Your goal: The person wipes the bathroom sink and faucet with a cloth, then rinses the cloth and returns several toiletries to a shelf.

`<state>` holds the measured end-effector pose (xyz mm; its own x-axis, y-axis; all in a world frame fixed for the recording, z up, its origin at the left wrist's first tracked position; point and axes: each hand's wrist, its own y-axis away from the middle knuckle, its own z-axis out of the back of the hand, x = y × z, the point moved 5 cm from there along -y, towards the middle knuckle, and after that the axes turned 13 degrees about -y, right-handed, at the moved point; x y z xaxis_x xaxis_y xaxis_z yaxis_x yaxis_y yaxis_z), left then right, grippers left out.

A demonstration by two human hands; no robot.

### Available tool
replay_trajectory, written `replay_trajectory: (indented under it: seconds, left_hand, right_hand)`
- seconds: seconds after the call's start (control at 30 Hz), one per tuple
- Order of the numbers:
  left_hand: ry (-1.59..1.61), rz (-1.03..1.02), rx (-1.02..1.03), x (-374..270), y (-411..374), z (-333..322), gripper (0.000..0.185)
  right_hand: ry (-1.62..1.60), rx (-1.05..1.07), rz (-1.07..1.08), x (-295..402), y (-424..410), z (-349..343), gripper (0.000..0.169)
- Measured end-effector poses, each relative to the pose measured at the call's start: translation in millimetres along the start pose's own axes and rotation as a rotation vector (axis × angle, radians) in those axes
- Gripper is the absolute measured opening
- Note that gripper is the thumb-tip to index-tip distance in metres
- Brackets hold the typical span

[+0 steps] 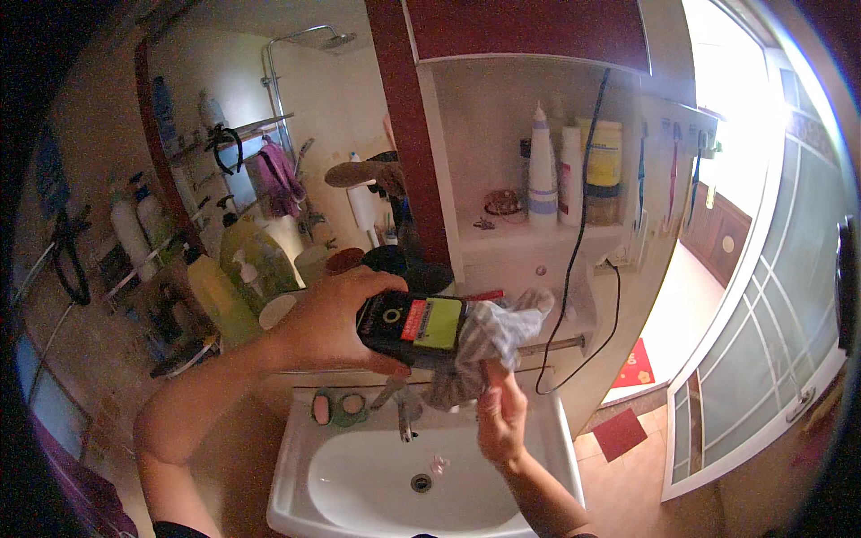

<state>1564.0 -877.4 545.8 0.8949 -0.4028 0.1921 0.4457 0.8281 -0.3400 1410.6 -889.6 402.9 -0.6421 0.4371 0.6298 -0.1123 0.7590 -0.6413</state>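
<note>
My left hand [329, 321] grips a black container [383, 326] with a green and red label that bears writing. It is held tilted above the back of the washbasin [289, 484]. My right hand [501, 410] holds a grey-and-white striped cloth [498, 336]. The cloth lies against the container's right end and hides that end. Below both hands are the chrome faucet [405, 420] and the basin's drain [421, 483]. A small pinkish scrap [439, 464] lies in the bowl near the drain.
Two soaps in green dishes [340, 407] sit on the basin's left rim. Pump bottles [218, 289] stand left of the mirror [323, 94]. An open shelf [471, 235] holds several bottles. A black cable [578, 249] hangs down right of the cloth. A glass door [760, 323] stands at right.
</note>
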Motion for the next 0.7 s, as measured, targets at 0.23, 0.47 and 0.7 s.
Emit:
replay_trajectory:
  seconds: [0.23,0.47,0.7]
  left_hand:
    - [0.074,0.044,0.107,-16.9,14.5,-12.6,0.071]
    - [-0.234,-0.139,0.078,-43.3,15.2,-10.6,0.065]
    - [-0.297,0.099,0.095,-4.1,27.9,-6.5,0.066]
  right_hand:
    - [-0.073,-0.120,-0.126,-10.8,1.3,-9.4,0.040]
    - [-0.488,-0.187,-0.363,-28.4,-11.4,-8.5,0.044]
    - [0.060,-0.173,-0.216,-20.1,-2.1,17.9,0.034]
